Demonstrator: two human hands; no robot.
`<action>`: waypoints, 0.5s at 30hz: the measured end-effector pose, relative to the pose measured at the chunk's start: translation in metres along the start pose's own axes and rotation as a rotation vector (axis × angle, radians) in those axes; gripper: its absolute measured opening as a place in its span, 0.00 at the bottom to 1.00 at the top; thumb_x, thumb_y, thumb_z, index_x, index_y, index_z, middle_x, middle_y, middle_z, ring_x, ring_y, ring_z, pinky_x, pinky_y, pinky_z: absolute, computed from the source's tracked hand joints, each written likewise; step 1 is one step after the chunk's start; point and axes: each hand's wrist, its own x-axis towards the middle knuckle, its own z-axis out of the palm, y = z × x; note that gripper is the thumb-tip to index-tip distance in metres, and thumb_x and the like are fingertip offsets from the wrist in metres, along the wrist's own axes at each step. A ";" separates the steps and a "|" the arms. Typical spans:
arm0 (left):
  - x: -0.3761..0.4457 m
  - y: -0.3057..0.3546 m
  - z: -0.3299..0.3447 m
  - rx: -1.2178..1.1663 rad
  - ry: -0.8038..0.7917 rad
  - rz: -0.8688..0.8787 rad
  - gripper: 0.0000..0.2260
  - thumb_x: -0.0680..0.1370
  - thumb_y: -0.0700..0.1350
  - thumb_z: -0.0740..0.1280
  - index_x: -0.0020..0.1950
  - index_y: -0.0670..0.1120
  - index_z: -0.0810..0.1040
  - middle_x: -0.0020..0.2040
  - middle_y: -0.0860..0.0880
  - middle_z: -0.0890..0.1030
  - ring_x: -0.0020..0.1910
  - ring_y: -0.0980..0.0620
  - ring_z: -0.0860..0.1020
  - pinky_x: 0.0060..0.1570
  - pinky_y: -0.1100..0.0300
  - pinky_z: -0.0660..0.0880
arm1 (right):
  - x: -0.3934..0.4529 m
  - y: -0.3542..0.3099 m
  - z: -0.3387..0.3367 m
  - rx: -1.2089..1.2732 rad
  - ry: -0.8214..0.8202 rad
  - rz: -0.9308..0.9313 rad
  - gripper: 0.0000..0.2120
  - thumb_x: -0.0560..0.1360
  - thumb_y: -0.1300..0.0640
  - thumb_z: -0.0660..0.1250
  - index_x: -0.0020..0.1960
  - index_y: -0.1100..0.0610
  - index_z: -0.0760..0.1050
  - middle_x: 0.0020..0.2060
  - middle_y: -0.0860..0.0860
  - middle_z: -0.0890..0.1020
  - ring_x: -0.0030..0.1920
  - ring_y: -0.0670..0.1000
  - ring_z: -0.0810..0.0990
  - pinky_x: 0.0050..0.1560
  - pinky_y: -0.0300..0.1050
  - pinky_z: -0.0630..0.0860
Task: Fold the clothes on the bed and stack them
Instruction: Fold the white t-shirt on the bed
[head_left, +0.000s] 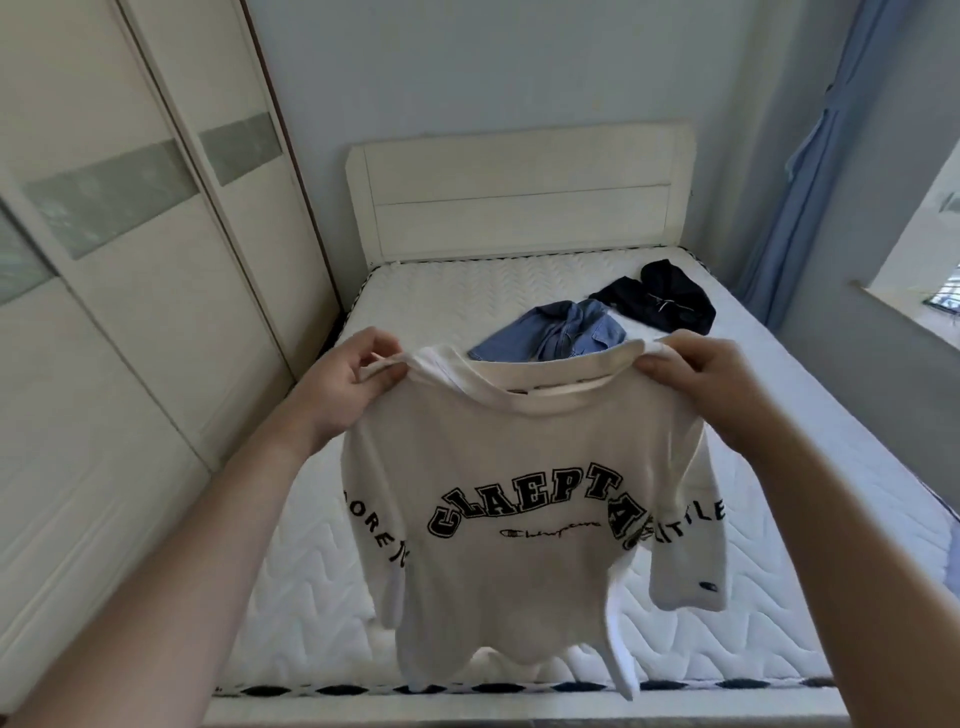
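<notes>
A white T-shirt (519, 545) with black lettering hangs in the air over the foot of the bed, its front facing me. My left hand (343, 384) pinches its left shoulder and my right hand (701, 379) pinches its right shoulder. Behind it on the white mattress (805, 441) lies a crumpled blue denim garment (561, 338). A dark navy garment (660, 304) lies farther back to the right, apart from the denim one.
A cream headboard (519, 192) stands against the far wall. A tall wardrobe with sliding doors (130, 312) runs along the left of the bed. A blue curtain (810, 182) and a window sill (904, 322) are on the right.
</notes>
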 end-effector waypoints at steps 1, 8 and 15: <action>0.006 0.006 -0.001 0.026 0.027 0.014 0.03 0.76 0.52 0.70 0.48 0.58 0.77 0.42 0.60 0.80 0.40 0.64 0.76 0.41 0.73 0.71 | 0.005 -0.005 -0.001 -0.018 0.023 -0.017 0.01 0.72 0.50 0.74 0.43 0.46 0.84 0.40 0.44 0.83 0.42 0.42 0.81 0.39 0.33 0.76; 0.043 -0.001 0.005 0.093 0.164 -0.070 0.06 0.73 0.53 0.75 0.45 0.59 0.80 0.44 0.60 0.84 0.44 0.65 0.80 0.45 0.68 0.71 | 0.041 0.003 0.018 -0.119 0.086 0.042 0.03 0.73 0.52 0.74 0.41 0.44 0.84 0.35 0.44 0.84 0.37 0.40 0.80 0.35 0.31 0.73; 0.077 -0.050 0.004 0.173 0.132 -0.126 0.07 0.68 0.56 0.77 0.41 0.59 0.82 0.40 0.61 0.84 0.41 0.68 0.79 0.40 0.77 0.70 | 0.066 0.049 0.039 -0.230 0.127 0.146 0.04 0.71 0.47 0.74 0.41 0.37 0.82 0.34 0.43 0.84 0.36 0.43 0.80 0.39 0.44 0.75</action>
